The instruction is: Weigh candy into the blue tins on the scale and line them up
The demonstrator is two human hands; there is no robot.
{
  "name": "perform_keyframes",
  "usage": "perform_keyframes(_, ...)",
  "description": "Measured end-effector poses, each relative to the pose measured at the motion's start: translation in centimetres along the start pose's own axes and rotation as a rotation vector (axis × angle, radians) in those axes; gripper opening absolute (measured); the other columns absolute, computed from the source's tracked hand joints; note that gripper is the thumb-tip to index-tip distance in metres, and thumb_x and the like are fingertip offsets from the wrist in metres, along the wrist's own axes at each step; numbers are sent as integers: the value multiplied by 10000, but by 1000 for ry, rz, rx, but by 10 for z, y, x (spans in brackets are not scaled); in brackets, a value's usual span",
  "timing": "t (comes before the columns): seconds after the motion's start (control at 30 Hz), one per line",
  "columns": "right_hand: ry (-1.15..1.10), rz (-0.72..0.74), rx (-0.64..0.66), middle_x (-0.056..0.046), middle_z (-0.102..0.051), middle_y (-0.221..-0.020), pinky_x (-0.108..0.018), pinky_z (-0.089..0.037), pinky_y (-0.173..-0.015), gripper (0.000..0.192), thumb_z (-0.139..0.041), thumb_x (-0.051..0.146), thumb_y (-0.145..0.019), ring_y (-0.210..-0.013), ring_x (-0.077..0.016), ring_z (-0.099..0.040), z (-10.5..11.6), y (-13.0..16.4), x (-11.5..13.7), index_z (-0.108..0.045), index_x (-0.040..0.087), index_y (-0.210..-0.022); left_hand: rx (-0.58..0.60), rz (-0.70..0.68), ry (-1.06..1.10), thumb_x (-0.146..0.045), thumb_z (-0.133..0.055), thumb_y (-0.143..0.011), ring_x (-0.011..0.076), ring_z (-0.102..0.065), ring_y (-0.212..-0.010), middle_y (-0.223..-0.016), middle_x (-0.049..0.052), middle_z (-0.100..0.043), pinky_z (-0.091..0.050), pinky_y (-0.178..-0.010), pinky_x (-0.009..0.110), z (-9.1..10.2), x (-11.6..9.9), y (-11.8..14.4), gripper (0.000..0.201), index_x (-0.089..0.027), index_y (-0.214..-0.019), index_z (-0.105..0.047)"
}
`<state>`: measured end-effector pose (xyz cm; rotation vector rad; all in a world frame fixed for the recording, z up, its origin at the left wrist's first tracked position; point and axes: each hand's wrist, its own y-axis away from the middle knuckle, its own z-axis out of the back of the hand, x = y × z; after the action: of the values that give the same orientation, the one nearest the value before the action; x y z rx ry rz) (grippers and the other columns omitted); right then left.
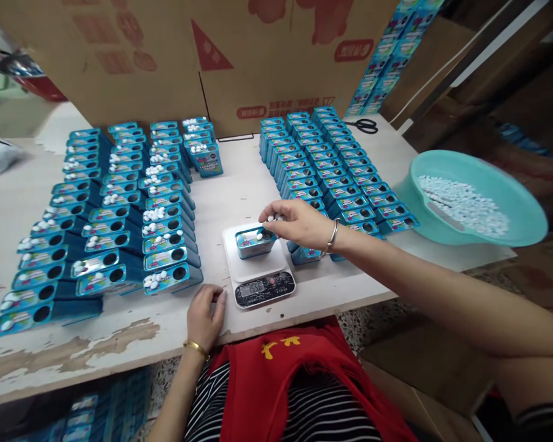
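Note:
A blue tin (254, 240) sits on a small white digital scale (260, 276) near the table's front edge, with white candies on its top. My right hand (295, 222) hovers over the tin's right end, fingers pinched around a few white candies. My left hand (205, 316) rests flat on the table edge just left of the scale, holding nothing. Left of the scale stand rows of blue tins (120, 209), many with white candies on top. Right of it stand rows of blue tins (332, 172) without candies.
A teal basin (525, 209) holding white candies sits at the table's right corner. A large cardboard box (203, 55) forms a wall at the back. Black scissors (364, 126) lie behind the right rows. More blue tins are stacked at the back right (391, 49).

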<state>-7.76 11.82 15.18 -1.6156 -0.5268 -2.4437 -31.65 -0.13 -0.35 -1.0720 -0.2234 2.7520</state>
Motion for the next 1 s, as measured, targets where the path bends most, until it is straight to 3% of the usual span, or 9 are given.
perform_keyframes(0.2, -523, -181, 4, 36, -510, -569, -158, -253, -406, 126, -653, 144, -716, -472, -39, -413, 7, 14, -3, -604, 114, -829, -149, -96, 81, -223, -523, -867, 126, -539, -733, -820, 21, -573, -444, -644, 247, 10, -24, -8, 111, -180, -966, -549)
perform_keyframes(0.37, -902, -270, 2, 7, -547, -681, -137, -196, -359, 170, -682, 178, -699, -484, -25, -417, -4, 48, -22, -621, 114, -844, -252, -321, -67, -247, -576, -845, 180, -548, -899, -949, 49, -596, -390, -787, 335, 26, -78, -63, 213, -206, -1054, -571)
perform_keyframes(0.53, -1138, -371, 13, -5, -561, -674, -137, -205, -331, 160, -683, 239, -716, -456, -30, -420, -36, 78, -60, -632, 112, -800, -35, -247, -241, -355, -592, -830, 193, -524, -866, -884, 30, -597, -308, -754, 345, 24, -108, -118, 155, -212, -865, -638)
perform_keyframes(0.63, -1233, -408, 31, -15, -572, -673, -134, -204, -325, 202, -677, 286, -739, -443, -31, -427, -51, 83, -74, -631, 99, -801, 57, -177, -232, -296, -594, -823, 184, -523, -843, -828, 14, -603, -295, -764, 347, 23, -116, -127, 113, -199, -773, -623)
perform_keyframes(0.7, -1301, -431, 39, -17, -573, -660, -135, -205, -319, 237, -659, 329, -768, -432, -34, -431, -55, 82, -76, -623, 96, -790, 85, -211, -171, -287, -572, -838, 176, -529, -840, -824, 14, -606, -309, -779, 349, 26, -124, -124, 120, -195, -774, -614)
perform_keyframes(0.8, -1424, -478, 46, 6, -534, -582, -141, -217, -311, 280, -626, 386, -801, -423, -53, -459, -59, 77, -73, -597, 111, -751, 234, -403, -103, -376, -546, -859, 186, -533, -936, -970, 36, -613, -343, -835, 358, 32, -137, -112, 186, -218, -930, -615)
perform_keyframes(0.87, -1479, -494, 60, 21, -513, -550, -146, -207, -305, 286, -631, 401, -795, -414, -63, -471, -61, 77, -72, -577, 128, -728, 309, -498, -182, -473, -575, -819, 233, -497, -1079, -1176, 73, -562, -341, -902, 393, 36, -140, -108, 406, -243, -1153, -547)
perform_keyframes(0.93, -1472, -493, 76, 15, -541, -580, -145, -179, -302, 284, -664, 400, -765, -398, -52, -454, -63, 80, -75, -576, 132, -735, 339, -501, -323, -511, -600, -781, 281, -466, -1150, -1285, 108, -501, -344, -925, 430, 38, -135, -110, 613, -241, -1301, -425)
perform_keyframes(1.0, -1408, -487, 68, 5, -570, -627, -142, -150, -307, 303, -707, 401, -721, -386, -30, -417, -63, 87, -84, -595, 124, -771, 402, -460, -434, -444, -562, -821, 273, -519, -1083, -1210, 107, -554, -385, -877, 420, 40, -124, -123, 536, -225, -1290, -419)
